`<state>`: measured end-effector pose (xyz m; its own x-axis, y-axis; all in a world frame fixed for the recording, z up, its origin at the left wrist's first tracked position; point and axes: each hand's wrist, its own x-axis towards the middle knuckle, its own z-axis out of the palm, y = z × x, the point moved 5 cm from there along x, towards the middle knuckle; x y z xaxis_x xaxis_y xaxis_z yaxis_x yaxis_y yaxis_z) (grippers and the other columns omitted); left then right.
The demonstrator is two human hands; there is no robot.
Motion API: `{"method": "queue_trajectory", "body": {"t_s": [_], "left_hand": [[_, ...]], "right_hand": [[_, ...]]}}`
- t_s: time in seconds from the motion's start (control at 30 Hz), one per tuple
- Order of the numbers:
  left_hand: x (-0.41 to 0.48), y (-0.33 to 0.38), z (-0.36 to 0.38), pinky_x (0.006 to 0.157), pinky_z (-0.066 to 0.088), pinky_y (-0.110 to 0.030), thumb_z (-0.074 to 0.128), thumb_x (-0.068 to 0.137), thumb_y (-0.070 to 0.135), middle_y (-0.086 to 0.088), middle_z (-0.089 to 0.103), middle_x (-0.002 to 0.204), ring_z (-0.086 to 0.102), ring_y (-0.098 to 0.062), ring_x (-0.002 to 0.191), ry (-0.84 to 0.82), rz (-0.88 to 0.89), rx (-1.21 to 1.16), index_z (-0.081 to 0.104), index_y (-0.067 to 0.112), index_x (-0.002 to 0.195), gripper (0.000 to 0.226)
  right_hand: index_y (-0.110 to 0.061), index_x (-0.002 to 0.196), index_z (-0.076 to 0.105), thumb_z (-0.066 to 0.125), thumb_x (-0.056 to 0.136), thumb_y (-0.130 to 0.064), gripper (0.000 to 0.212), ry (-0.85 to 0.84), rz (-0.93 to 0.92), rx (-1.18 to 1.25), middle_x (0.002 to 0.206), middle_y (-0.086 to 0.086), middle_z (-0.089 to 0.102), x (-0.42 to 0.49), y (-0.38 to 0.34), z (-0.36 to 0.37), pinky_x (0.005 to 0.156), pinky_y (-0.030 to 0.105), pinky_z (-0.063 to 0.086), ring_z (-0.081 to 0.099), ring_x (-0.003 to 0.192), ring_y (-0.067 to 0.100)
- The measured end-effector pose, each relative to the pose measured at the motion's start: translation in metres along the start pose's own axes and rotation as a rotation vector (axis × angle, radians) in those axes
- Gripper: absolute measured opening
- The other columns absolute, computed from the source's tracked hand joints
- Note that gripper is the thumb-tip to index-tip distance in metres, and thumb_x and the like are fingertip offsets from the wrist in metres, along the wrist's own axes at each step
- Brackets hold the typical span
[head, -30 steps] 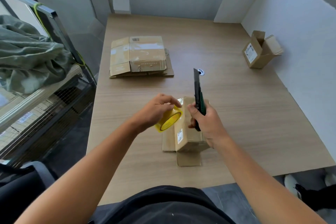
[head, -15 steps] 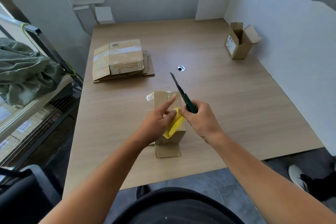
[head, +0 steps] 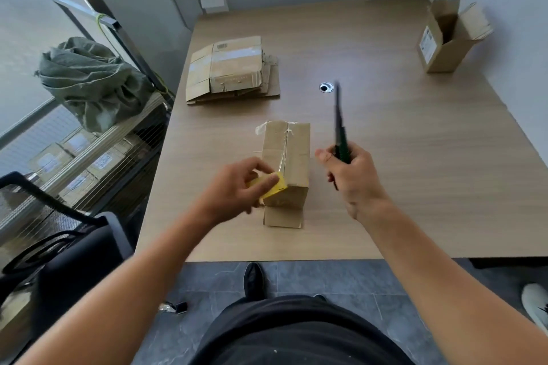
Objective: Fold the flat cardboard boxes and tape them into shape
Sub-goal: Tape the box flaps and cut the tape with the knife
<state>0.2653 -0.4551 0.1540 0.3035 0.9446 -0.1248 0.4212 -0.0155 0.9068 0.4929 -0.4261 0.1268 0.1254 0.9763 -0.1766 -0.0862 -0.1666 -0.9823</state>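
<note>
Our right hand (head: 353,175) has drawn away from the tape roll (head: 272,187) and now sits just right of the small box (head: 292,157), apart from it. Its fingers curl round the green ribbed handle of the utility knife (head: 339,127), whose slim dark blade points away from us, blurred. Our left hand (head: 234,187) pinches the yellow tape roll between thumb and fingers, and the roll touches the near left corner of the box top. The small box is plain brown cardboard, oblong, lying on the pale wood-grain table (head: 415,172) between our two hands. A glossy clear strip of tape runs along its top seam and wrinkles over the far edge, and a loose flap lies flat at its near end. Farther back on the left lies a stack of flat cardboard boxes (head: 231,68), creased and patched with tape. An open box (head: 441,44) stands at the far right corner.
</note>
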Motion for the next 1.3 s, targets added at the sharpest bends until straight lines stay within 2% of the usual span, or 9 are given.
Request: {"method": "queue_trajectory", "body": {"t_s": [0.17, 0.27, 0.37, 0.67, 0.83, 0.93, 1.07, 1.17, 1.3], "left_hand": [[0.008, -0.007, -0.063, 0.044, 0.051, -0.027, 0.068, 0.087, 0.054, 0.005, 0.071, 0.073, 0.061, -0.012, 0.049, -0.097, -0.104, 0.331, 0.07, 0.041, 0.102, 0.02], [0.034, -0.023, -0.069, 0.051, 0.059, -0.033, 0.066, 0.091, 0.05, 0.017, 0.067, 0.107, 0.07, -0.019, 0.072, -0.302, -0.21, 0.531, 0.07, 0.047, 0.102, 0.012], [0.066, -0.045, -0.066, 0.061, 0.063, -0.038, 0.065, 0.094, 0.044, 0.009, 0.061, 0.126, 0.071, -0.029, 0.091, -0.394, -0.235, 0.687, 0.07, 0.041, 0.103, 0.011], [0.106, -0.108, -0.039, 0.042, 0.05, -0.027, 0.066, 0.097, 0.026, 0.005, 0.066, 0.11, 0.062, -0.008, 0.046, -0.459, -0.26, 0.557, 0.068, 0.021, 0.1, 0.007], [0.111, -0.126, -0.026, 0.042, 0.047, -0.027, 0.064, 0.097, 0.026, 0.003, 0.069, 0.11, 0.056, -0.014, 0.041, -0.377, -0.182, 0.461, 0.068, 0.02, 0.097, 0.007], [0.111, -0.133, -0.016, 0.043, 0.044, -0.026, 0.065, 0.096, 0.028, 0.002, 0.07, 0.106, 0.058, -0.025, 0.047, -0.339, -0.151, 0.397, 0.068, 0.017, 0.096, 0.011], [0.117, -0.134, 0.003, 0.045, 0.041, -0.024, 0.065, 0.096, 0.032, 0.002, 0.071, 0.103, 0.056, -0.018, 0.039, -0.304, -0.155, 0.331, 0.066, 0.018, 0.094, 0.015], [0.121, -0.127, 0.012, 0.046, 0.041, -0.022, 0.063, 0.097, 0.036, 0.006, 0.071, 0.107, 0.054, -0.011, 0.033, -0.28, -0.133, 0.324, 0.065, 0.023, 0.092, 0.014], [0.118, -0.128, 0.009, 0.052, 0.05, -0.026, 0.061, 0.097, 0.035, 0.006, 0.069, 0.109, 0.064, -0.015, 0.046, -0.291, -0.168, 0.278, 0.067, 0.022, 0.102, 0.015]], "right_hand": [[-0.019, 0.074, 0.057, 0.076, 0.085, -0.028, 0.023, 0.097, 0.028, 0.091, 0.053, -0.005, 0.051, 0.009, 0.012, -0.03, 0.05, 0.024, 0.046, 0.048, 0.049, 0.013], [-0.021, 0.071, 0.058, 0.074, 0.087, -0.033, 0.025, 0.081, 0.096, 0.022, 0.056, -0.003, 0.053, 0.005, 0.036, -0.024, 0.05, 0.022, 0.048, 0.05, 0.051, 0.014], [-0.019, 0.073, 0.056, 0.073, 0.089, -0.031, 0.026, 0.169, 0.216, 0.009, 0.055, -0.004, 0.051, 0.013, 0.063, -0.015, 0.043, 0.022, 0.041, 0.047, 0.047, 0.012], [-0.015, 0.081, 0.061, 0.071, 0.093, -0.041, 0.031, 0.218, 0.432, -0.203, 0.058, 0.0, 0.054, 0.022, 0.132, 0.001, 0.049, 0.029, 0.036, 0.046, 0.05, 0.016], [-0.015, 0.096, 0.061, 0.066, 0.095, -0.045, 0.031, 0.257, 0.507, -0.357, 0.072, 0.004, 0.057, 0.01, 0.135, 0.007, 0.051, 0.03, 0.038, 0.051, 0.059, 0.018], [-0.014, 0.109, 0.051, 0.058, 0.098, -0.048, 0.036, 0.395, 0.383, -0.457, 0.086, 0.003, 0.058, -0.002, 0.106, -0.004, 0.06, 0.034, 0.043, 0.057, 0.074, 0.019], [-0.021, 0.095, 0.047, 0.05, 0.102, -0.044, 0.024, 0.22, 0.08, -0.692, 0.081, -0.001, 0.054, -0.005, 0.054, 0.024, 0.055, 0.019, 0.038, 0.053, 0.067, 0.003], [-0.013, 0.104, 0.057, 0.046, 0.104, -0.04, 0.029, 0.045, -0.07, -1.007, 0.105, 0.005, 0.055, 0.001, 0.039, 0.063, 0.086, 0.029, 0.042, 0.049, 0.1, 0.02], [0.001, 0.135, 0.058, 0.038, 0.106, -0.044, 0.057, -0.138, 0.135, -1.173, 0.155, 0.007, 0.037, 0.004, 0.056, 0.086, 0.118, 0.042, 0.031, 0.035, 0.143, 0.024]]}}
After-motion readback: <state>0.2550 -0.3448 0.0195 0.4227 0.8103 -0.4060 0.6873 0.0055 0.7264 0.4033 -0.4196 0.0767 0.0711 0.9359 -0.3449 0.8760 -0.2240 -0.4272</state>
